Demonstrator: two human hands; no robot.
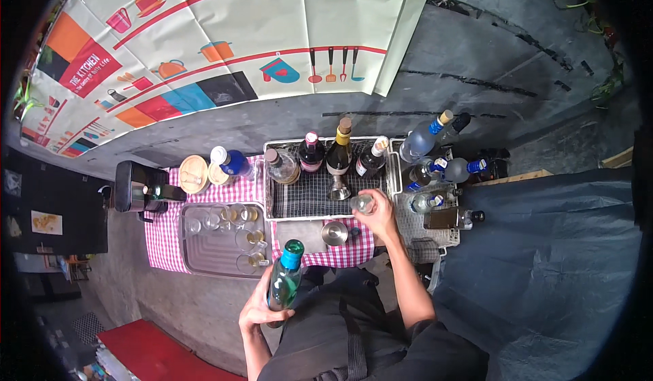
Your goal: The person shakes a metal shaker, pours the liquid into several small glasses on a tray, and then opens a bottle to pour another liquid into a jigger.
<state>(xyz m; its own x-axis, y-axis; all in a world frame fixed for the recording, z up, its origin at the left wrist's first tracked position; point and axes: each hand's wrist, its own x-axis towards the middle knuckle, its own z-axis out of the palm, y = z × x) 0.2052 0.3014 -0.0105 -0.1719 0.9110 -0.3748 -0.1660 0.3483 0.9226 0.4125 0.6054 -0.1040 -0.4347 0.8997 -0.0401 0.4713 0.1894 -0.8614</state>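
My left hand (257,311) is wrapped round a green glass bottle (282,287) with a blue band at its neck, held upright close to my body. The bottle's mouth shows no cap that I can make out. In my right hand (381,219) is a small clear glass (362,205), gripped by the fingers over the front edge of a wire rack (289,216). Just left of that glass, a metal jigger (339,189) sits in the rack. Below the glass, a round steel bowl (334,233) rests beside a grey mat (299,237).
Several bottles, including a yellow-necked dark bottle (339,155), stand along the rack's back. More bottles, one frosted blue (420,144), crowd the right rack. A brown tray (209,250) of glasses lies left on a checked cloth (160,245), near a black machine (132,187).
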